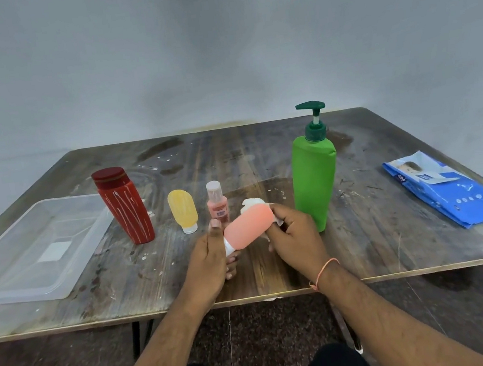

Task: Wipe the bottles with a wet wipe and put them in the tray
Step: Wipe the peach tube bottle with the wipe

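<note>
My left hand (210, 259) grips the white cap end of a small salmon-pink squeeze bottle (247, 226), held tilted above the table. My right hand (294, 234) holds a crumpled white wet wipe (252, 203) against the bottle's far end. Standing on the table are a red bottle (125, 205), a yellow squeeze bottle (183, 210) on its cap, a small pink bottle (217, 203) and a tall green pump bottle (314, 176). A clear plastic tray (11, 288) lies at the left with nothing in it.
A blue pack of wet wipes (447, 189) lies at the table's right side. The wooden table (380, 244) is stained and its front edge runs just below my wrists. A grey wall stands behind.
</note>
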